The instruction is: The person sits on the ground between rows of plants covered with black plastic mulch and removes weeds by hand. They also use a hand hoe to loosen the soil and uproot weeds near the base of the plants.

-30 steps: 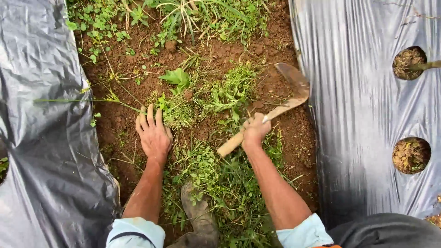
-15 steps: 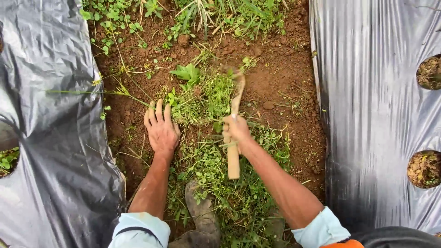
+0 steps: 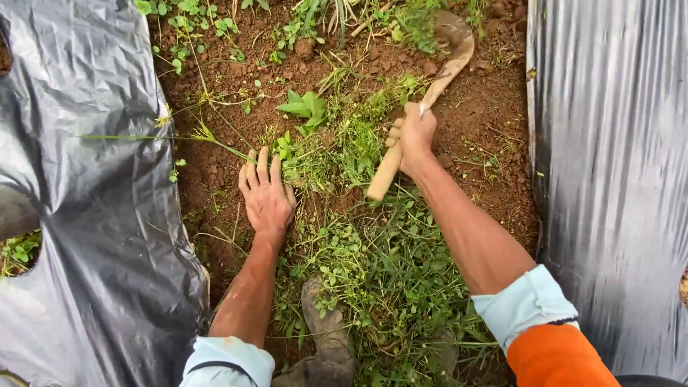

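My right hand (image 3: 413, 137) grips the wooden handle of a hand hoe (image 3: 438, 79), whose curved metal blade is lifted over the soil at the top of the furrow. My left hand (image 3: 266, 192) lies flat, fingers spread, on the brown soil (image 3: 208, 172) beside a clump of cut weeds (image 3: 337, 147). A broad-leafed weed (image 3: 307, 106) stands just above that clump. More loose green weeds (image 3: 373, 265) lie between my forearms.
Black plastic mulch sheets (image 3: 86, 179) cover the raised beds on the left and on the right (image 3: 609, 165). My muddy boot (image 3: 322, 337) rests in the furrow at the bottom. Small weeds (image 3: 193, 29) grow at the far top.
My right hand has swung the hoe from the weed clump up and to the right, blade now raised near the top. The left hand has stayed flat on the soil.
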